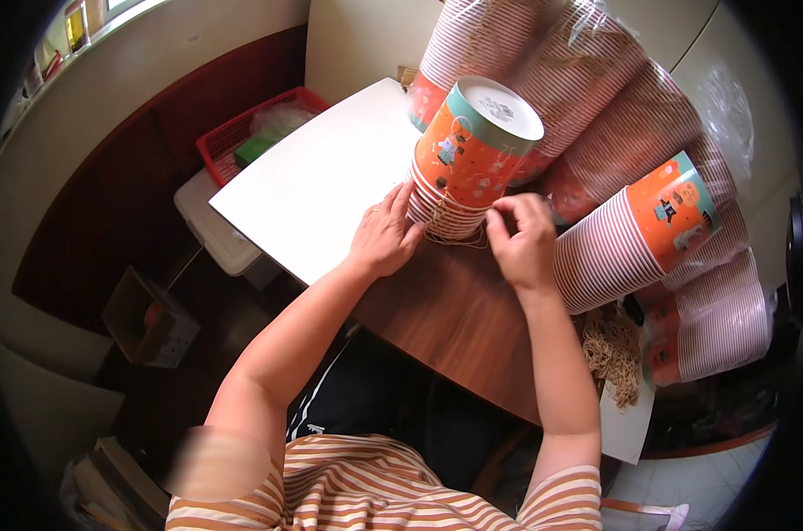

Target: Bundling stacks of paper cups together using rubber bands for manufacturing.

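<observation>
A short stack of orange paper cups (pixel 476 159) stands upside down on the table, its white base facing up and its pale rims at the bottom. Thin tan string (pixel 444 211) runs around the rims, with loose loops near the tabletop. My left hand (pixel 386 232) lies against the stack's left side, fingers stretched out and touching the rims. At the right side, my right hand (pixel 521 237) is closed with thumb and fingertips pinched together beside the string. Its fingertips partly hide what they pinch, which appears to be the string.
Another cup stack (pixel 636 234) leans at my right, next to a tangled pile of tan string (pixel 612 354). Several long plastic-wrapped cup stacks (pixel 578 80) line the back right. A white board (pixel 322 186) covers the brown table's (pixel 445 319) left part. Behind it sits a red basket (pixel 211 155).
</observation>
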Demonstrator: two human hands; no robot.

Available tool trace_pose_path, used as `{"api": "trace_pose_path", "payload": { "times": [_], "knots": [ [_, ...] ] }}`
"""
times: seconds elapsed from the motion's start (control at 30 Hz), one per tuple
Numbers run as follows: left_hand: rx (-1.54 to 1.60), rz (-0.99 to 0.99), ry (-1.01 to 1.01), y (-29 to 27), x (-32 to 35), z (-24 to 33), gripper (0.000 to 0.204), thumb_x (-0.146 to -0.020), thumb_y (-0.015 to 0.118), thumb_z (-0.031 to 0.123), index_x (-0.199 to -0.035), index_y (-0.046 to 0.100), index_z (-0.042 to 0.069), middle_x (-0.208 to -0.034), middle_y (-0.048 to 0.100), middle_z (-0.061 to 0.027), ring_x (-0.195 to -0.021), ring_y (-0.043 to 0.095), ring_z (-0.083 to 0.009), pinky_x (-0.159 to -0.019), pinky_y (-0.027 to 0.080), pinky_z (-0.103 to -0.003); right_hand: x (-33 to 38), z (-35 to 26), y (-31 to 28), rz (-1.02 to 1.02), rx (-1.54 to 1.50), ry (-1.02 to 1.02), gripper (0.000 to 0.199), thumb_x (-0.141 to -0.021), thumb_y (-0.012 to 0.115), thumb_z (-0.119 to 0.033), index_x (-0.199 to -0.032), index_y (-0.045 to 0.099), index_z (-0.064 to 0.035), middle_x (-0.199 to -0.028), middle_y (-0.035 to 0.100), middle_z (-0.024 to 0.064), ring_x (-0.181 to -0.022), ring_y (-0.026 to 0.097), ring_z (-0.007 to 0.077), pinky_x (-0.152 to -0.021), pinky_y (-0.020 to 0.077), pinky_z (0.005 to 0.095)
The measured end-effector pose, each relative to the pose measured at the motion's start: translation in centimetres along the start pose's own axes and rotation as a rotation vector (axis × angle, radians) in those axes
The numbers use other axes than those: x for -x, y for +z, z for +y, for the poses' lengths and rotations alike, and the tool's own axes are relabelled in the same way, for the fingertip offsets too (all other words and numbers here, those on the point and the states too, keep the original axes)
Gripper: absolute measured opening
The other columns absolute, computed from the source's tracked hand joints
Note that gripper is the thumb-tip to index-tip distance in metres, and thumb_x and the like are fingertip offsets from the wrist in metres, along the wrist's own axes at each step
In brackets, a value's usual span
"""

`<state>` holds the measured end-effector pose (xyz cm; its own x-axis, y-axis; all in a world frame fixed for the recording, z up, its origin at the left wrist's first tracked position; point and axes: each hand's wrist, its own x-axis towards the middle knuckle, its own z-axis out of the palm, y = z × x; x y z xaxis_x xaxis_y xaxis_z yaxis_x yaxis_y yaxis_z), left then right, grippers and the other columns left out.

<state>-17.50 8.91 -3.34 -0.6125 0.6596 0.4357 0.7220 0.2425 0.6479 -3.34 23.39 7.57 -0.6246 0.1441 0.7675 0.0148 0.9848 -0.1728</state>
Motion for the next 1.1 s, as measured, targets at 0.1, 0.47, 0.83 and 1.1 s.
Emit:
{"api": "trace_pose_path", "payload": {
  "times": [0.1,0.47,0.83,1.1],
  "knots": [
    [-0.004,0.006,0.013,0.4,-0.2,0.2,0.072,-0.086,0.055,0.029,-0.145,0.021,0.007,-0.141,0.036,-0.0206,-0.125,0.041,-0.0357,-0.104,0.031,-0.042,2.6,0.7,2.3,-0.039,-0.029,0.09,0.021,-0.07,0.072,-0.015,-0.087,0.062,-0.0065,-0.08,0.06,0.0093,-0.076,0.057,0.0286,-0.07,0.0455,0.0389],
    [0.004,0.024,0.011,-0.3,0.1,0.1,0.069,-0.086,0.056,0.03,-0.143,0.025,0.007,-0.138,0.039,-0.0213,-0.125,0.043,-0.0352,-0.104,0.032,-0.043,2.8,0.0,4.4,-0.295,-0.202,0.443,0.009,-0.072,0.067,-0.018,-0.07,0.063,-0.0101,-0.066,0.065,0.0067,-0.061,0.062,0.0238,-0.067,0.045,0.036],
    [0.0,-0.017,0.005,0.0,-0.1,0.2,0.071,-0.086,0.057,0.027,-0.145,0.022,0.009,-0.142,0.035,-0.0197,-0.128,0.038,-0.036,-0.105,0.03,-0.042,5.4,8.0,1.7,-0.277,-0.2,0.661,0.026,-0.076,0.066,-0.016,-0.099,0.066,-0.003,-0.074,0.065,0.0095,-0.066,0.062,0.0201,-0.062,0.0482,0.0327],
    [0.005,0.021,0.025,0.0,0.0,0.3,0.07,-0.085,0.056,0.028,-0.144,0.025,0.008,-0.139,0.039,-0.019,-0.122,0.044,-0.0358,-0.103,0.033,-0.042,5.3,7.3,4.0,-0.109,-0.725,0.914,0.033,-0.076,0.064,-0.008,-0.107,0.062,0.0018,-0.075,0.063,0.0053,-0.067,0.058,0.0127,-0.062,0.0455,0.026]
  ]
}}
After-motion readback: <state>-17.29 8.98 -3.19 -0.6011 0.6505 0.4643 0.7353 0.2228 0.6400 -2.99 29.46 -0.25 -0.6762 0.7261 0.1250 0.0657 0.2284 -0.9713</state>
